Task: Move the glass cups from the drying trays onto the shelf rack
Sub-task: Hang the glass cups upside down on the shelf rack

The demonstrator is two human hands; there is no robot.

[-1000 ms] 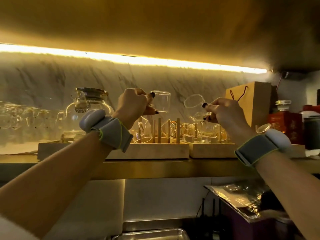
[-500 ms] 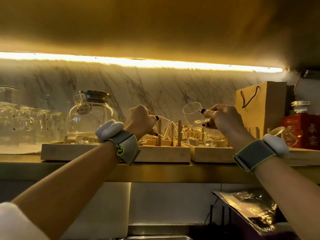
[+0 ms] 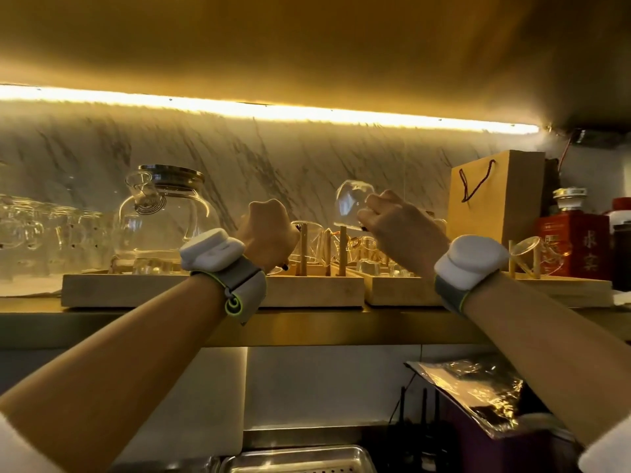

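Glass cup (image 3: 351, 203) feels light, slippery, brittle (thin walls); we pinch its rim with right hand (image 3: 403, 230) fingers.

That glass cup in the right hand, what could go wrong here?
The right hand holds the glass cup tilted, by fingertips only, so it might slip. Below it stand wooden pegs and crowded glasses; lowering it carelessly could chip something. The left hand is working close beside.

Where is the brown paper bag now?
In the head view, the brown paper bag stands upright on the right side of the shelf, against the wall, just left of the red box.
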